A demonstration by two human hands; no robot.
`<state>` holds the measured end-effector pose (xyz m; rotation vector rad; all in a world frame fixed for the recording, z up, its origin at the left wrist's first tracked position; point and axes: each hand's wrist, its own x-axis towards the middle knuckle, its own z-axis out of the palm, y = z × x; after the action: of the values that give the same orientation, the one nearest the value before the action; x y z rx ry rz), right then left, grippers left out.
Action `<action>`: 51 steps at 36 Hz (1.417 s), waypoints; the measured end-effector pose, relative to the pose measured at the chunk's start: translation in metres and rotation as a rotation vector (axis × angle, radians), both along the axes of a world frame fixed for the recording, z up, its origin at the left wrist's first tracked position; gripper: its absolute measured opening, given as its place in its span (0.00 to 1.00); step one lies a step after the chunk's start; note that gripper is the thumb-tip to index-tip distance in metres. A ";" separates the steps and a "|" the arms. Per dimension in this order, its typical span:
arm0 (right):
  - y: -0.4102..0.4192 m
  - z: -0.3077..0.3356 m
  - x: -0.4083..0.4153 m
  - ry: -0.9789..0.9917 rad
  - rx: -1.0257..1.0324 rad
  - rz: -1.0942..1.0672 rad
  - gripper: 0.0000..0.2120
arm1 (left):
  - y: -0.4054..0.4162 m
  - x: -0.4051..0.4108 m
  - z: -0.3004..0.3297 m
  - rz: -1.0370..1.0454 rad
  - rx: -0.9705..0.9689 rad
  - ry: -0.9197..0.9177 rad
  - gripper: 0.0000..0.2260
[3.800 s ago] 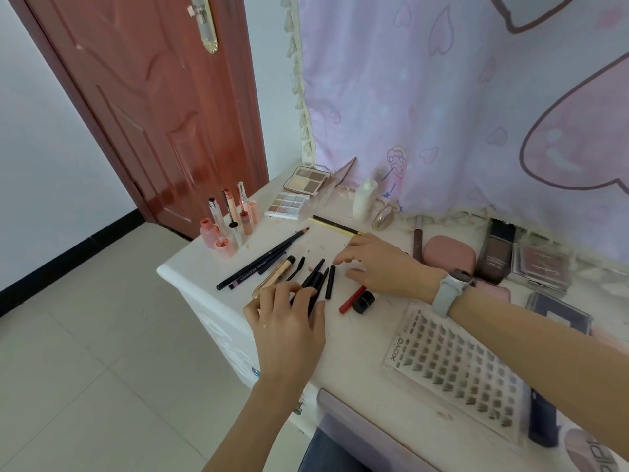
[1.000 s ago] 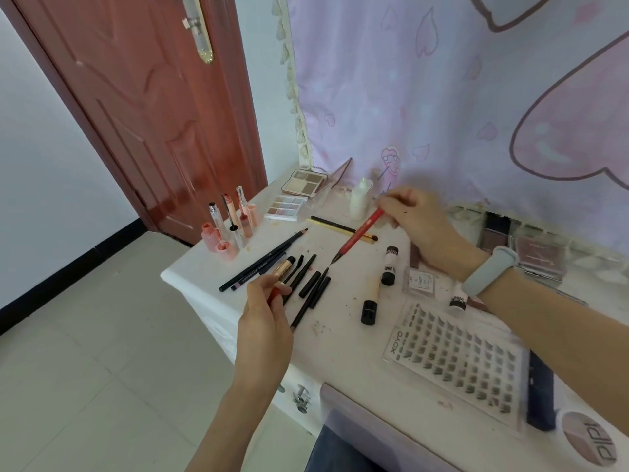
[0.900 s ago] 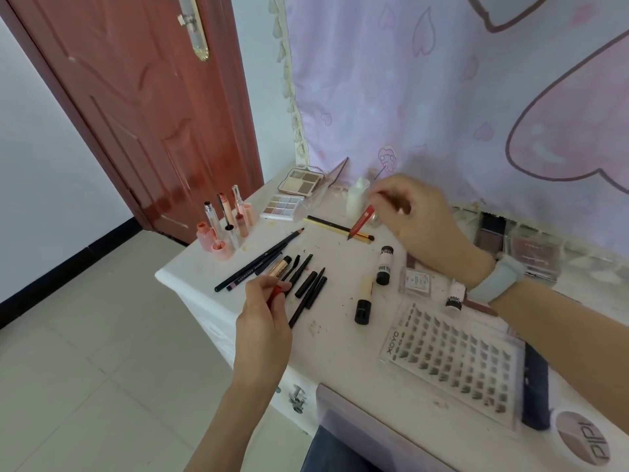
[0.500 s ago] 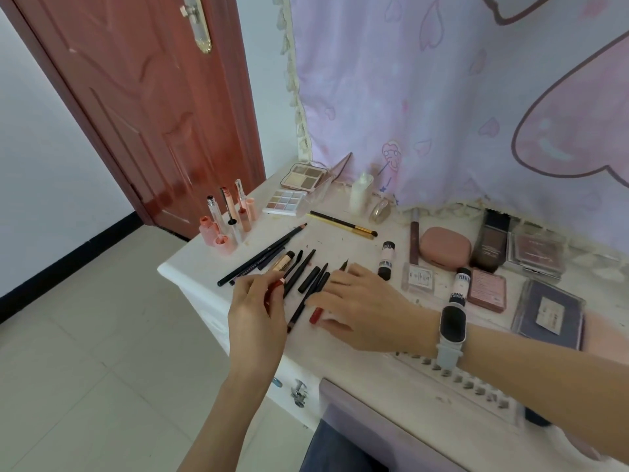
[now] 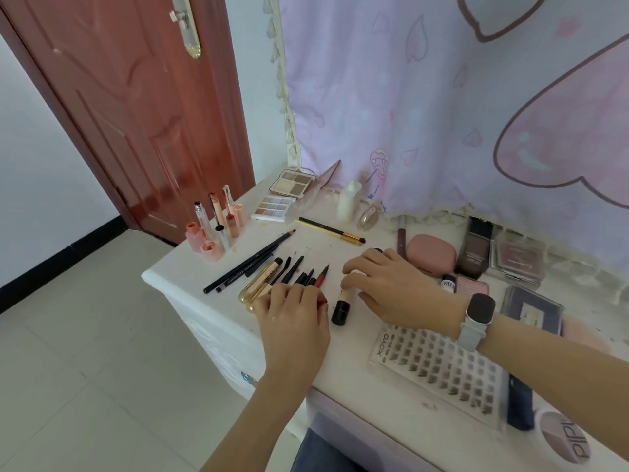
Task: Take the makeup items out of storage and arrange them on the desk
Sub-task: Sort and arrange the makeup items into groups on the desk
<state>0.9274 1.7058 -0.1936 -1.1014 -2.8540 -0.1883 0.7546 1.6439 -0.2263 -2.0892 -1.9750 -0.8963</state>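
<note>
Pencils (image 5: pixel 250 264) lie in a row near the tabletop (image 5: pixel 350 379) left edge; tubes (image 5: pixel 218 226) stand behind them, palettes (image 5: pixel 282 199) at the back-left corner, lash tray (image 5: pixel 439 373) by the front edge.

The left hand (image 5: pixel 292 318) lies palm down, forearm reaching up from the lower edge, its fingers bent forward with the tips pressed low. The right hand (image 5: pixel 391 287) comes in from the right (a pale watch strap circles its wrist), also palm down, fingers curled and drawn together. Both hands sit close, side by side, not touching.
</note>
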 end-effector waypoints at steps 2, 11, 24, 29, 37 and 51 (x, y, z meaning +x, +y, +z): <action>0.001 0.000 -0.002 -0.034 0.012 0.028 0.11 | 0.000 -0.001 -0.004 0.019 0.001 0.017 0.06; 0.006 -0.005 0.005 -0.080 -0.017 0.098 0.13 | 0.002 -0.007 -0.010 0.042 0.080 -0.090 0.05; -0.024 0.023 0.014 1.118 -0.856 -0.370 0.01 | 0.002 0.010 0.002 -0.474 -0.125 -0.503 0.15; -0.031 0.030 0.013 1.234 -0.793 -0.504 0.10 | 0.005 0.027 0.004 -0.499 -0.126 -0.683 0.05; -0.038 0.034 0.001 1.173 -0.679 -0.667 0.12 | 0.010 0.029 0.000 -0.541 -0.165 -0.861 0.09; -0.043 0.026 -0.021 1.131 -0.352 -0.575 0.07 | 0.016 0.024 0.008 -0.540 -0.292 -1.172 0.18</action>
<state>0.9061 1.6627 -0.1678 -1.4164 -1.5617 0.6993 0.7784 1.6598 -0.2181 -2.6132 -1.9601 -2.5232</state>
